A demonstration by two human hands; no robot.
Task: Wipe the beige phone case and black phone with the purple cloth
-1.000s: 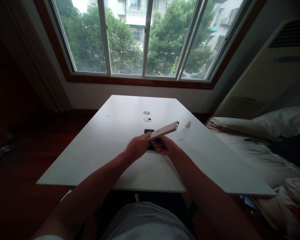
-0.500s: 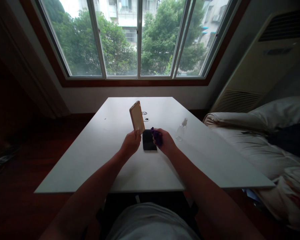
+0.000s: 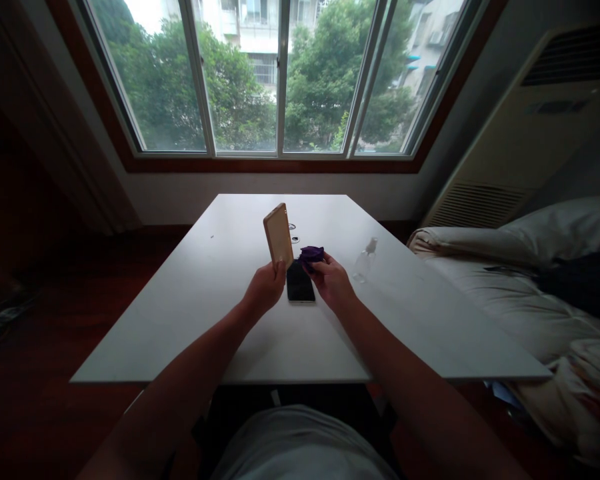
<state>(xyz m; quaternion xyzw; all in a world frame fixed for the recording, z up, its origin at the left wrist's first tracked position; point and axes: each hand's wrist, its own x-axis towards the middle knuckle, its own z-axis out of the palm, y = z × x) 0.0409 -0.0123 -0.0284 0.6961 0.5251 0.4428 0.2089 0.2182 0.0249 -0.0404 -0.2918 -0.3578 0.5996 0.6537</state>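
My left hand (image 3: 265, 288) grips the lower end of a tan phone case (image 3: 279, 235), held up on edge above the table with its hollow side toward the right. In my right hand (image 3: 334, 281) is a bunched purple cloth (image 3: 311, 255), pinched between thumb and fingers close to the case. Under and between both hands a dark smartphone (image 3: 301, 285) lies flat on the white table (image 3: 190, 320); its upper part is partly covered by the cloth and fingers.
A clear spray bottle (image 3: 365, 261) stands on the table to the right of my right hand. Small ring-shaped items (image 3: 294, 239) lie behind the case. A padded sofa (image 3: 470, 260) is beyond the table's right edge, and a window (image 3: 280, 80) is ahead.
My right hand has turned and lifted slightly, and the purple cloth now sits higher, on top of the fingers. My left hand keeps the phone case in nearly the same pose.
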